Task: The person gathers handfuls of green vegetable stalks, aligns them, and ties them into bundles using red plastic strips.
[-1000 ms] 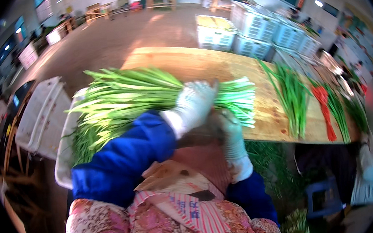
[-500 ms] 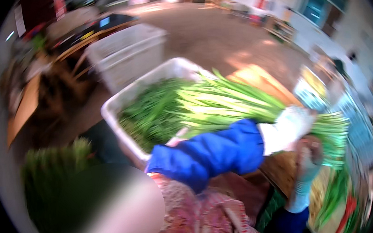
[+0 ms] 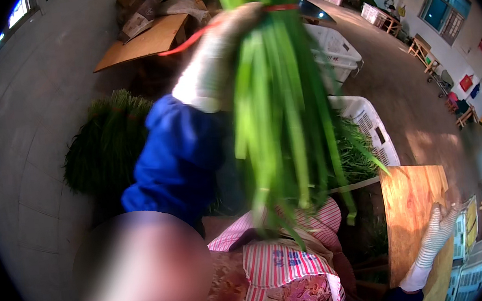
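Note:
My left hand (image 3: 243,22), in a pale glove below a blue sleeve, is closed round a bunch of garlic chives (image 3: 283,106). The bunch hangs with its long flat leaves downward, and its upper end runs out of the picture. A red tie (image 3: 280,8) goes round it at my grip, with a loose tail on the left. Low on the right, my right hand (image 3: 439,227), in a striped glove, is at the edge of a wooden board (image 3: 409,210). Its fingers are spread, holding nothing visible; the fingertips are blurred.
Behind the hanging bunch stands a white crate (image 3: 381,131) of loose greens, with another white crate (image 3: 338,48) beyond. A dark green heap of bundles (image 3: 106,140) lies on the left. Farther back is a tilted brown panel (image 3: 143,41). Light blue crates (image 3: 464,271) stand at right.
My left hand has raised the bunch from the board at the right, up and leftward. My right hand has parted from it and stays by the board. The view has turned.

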The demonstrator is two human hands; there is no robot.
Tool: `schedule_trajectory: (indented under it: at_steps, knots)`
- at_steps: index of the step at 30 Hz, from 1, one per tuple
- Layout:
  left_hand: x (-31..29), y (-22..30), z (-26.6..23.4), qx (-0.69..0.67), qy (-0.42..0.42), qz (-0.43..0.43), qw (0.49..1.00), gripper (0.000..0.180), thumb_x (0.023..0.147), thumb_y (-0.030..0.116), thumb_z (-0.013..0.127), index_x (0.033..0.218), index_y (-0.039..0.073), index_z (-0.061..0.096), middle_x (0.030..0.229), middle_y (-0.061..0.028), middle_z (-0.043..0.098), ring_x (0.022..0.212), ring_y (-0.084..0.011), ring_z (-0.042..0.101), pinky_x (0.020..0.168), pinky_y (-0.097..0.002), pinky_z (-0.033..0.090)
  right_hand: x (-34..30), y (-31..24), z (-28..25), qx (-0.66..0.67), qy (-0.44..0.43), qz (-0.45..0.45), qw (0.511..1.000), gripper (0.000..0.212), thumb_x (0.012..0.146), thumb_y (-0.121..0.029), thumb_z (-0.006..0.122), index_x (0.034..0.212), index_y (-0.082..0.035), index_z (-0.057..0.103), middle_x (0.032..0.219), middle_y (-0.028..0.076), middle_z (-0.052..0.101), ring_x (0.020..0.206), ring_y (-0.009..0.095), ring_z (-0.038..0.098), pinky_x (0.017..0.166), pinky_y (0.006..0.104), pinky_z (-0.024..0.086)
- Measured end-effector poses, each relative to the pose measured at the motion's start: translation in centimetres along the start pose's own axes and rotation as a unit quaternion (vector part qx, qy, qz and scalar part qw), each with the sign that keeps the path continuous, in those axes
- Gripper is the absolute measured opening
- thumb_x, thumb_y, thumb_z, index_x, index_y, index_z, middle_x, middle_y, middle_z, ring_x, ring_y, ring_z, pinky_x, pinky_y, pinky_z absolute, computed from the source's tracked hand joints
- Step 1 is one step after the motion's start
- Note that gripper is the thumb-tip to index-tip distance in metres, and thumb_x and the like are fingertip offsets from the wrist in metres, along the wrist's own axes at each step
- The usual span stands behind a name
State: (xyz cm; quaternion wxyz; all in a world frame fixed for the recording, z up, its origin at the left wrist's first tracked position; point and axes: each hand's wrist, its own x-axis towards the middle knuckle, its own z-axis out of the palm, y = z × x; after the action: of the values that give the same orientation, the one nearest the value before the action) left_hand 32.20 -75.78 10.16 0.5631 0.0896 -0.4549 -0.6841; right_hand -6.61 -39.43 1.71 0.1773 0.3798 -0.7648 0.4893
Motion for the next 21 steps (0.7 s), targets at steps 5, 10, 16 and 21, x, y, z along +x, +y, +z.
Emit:
schedule_trajectory:
  at_steps: [5, 10, 16, 21]
  knots:
    - [-2.7, 4.3, -11.3, 0.182, 0.022, -0.125, 0.975, 0.043, 0.082, 0.024, 0.066, 0.115, -0.001, 0.053, 0.098, -0.0100, 0.064, 0.081, -0.0179, 0.065, 0.074, -0.0306, 0.055, 0.0, 1.5, 3.9, -0.014, -0.109, 0.003, 0.994, 0.047, 0.087, 0.004, 0.049, 0.133, 0.002, 0.037, 0.128, 0.015, 0.048, 0.111, 0.022, 0.051, 0.093, 0.0308, 0.042]
    - [-3.2, 1.7, -22.5, 0.424, 0.141, -0.285, 0.848, 0.045, 0.073, 0.014, 0.072, 0.112, -0.003, 0.055, 0.094, -0.0104, 0.064, 0.075, -0.0179, 0.063, 0.069, -0.0316, 0.054, -0.1, 4.2, 3.5, 0.118, -0.137, 0.102, 0.978, 0.038, 0.088, -0.001, 0.048, 0.126, 0.002, 0.044, 0.119, 0.013, 0.052, 0.104, 0.021, 0.053, 0.088, 0.0311, 0.044]
    - [-0.4, -1.9, -39.8, 0.611, 0.076, -0.299, 0.729, 0.059, 0.071, 0.023, 0.076, 0.118, 0.000, 0.049, 0.105, -0.0127, 0.064, 0.094, -0.0222, 0.061, 0.080, -0.0335, 0.050, -1.6, -3.4, 4.7, -0.052, -0.208, 0.051, 0.975, 0.033, 0.078, 0.004, 0.055, 0.110, -0.001, 0.055, 0.108, 0.009, 0.055, 0.097, 0.018, 0.055, 0.076, 0.0257, 0.047]
    - [7.1, -18.7, -35.2, 0.773, -0.125, -0.189, 0.592, 0.074, 0.068, 0.028, 0.075, 0.128, -0.005, 0.044, 0.119, -0.0216, 0.057, 0.112, -0.0264, 0.055, 0.092, -0.0312, 0.043, -5.8, -5.6, -5.0, 0.016, -0.115, 0.213, 0.970, 0.027, 0.079, 0.004, 0.054, 0.105, -0.001, 0.059, 0.095, 0.005, 0.057, 0.084, 0.011, 0.054, 0.074, 0.0223, 0.044]
